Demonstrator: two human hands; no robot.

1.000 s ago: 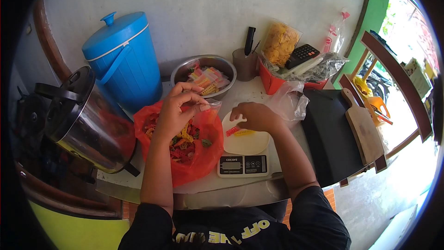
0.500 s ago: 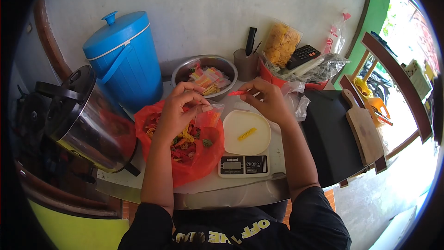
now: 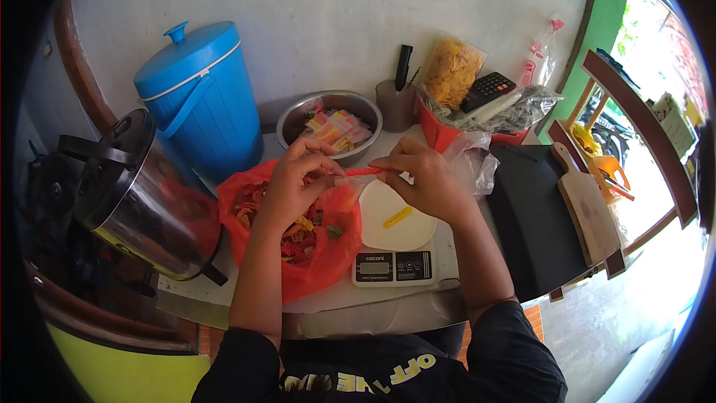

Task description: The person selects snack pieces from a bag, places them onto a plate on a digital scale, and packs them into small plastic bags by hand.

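Observation:
Between thumb and fingers, my left hand (image 3: 307, 175) pinches a small clear plastic bag (image 3: 344, 195) with a reddish-orange patch on it. My right hand (image 3: 419, 175) grips a red snack stick (image 3: 364, 172), whose left end is at the bag's mouth by my left fingertips. Below my left hand lies an open red plastic bag (image 3: 324, 272) of coloured snack pieces (image 3: 302, 235). A white kitchen scale (image 3: 393, 269) stands below my right hand. On its cream tray (image 3: 380, 235) rests one yellow snack stick (image 3: 399, 216).
Behind my hands, a metal bowl (image 3: 287, 123) contains several filled packets (image 3: 339, 130). At left are a blue cooler jug (image 3: 201, 97) and a steel pot (image 3: 160, 201). A red basket (image 3: 440, 128) and a wooden cutting board (image 3: 585, 205) sit at right.
My right hand has moved left and slightly down, bringing the red stick to the small bag's mouth. My left hand still holds the bag.

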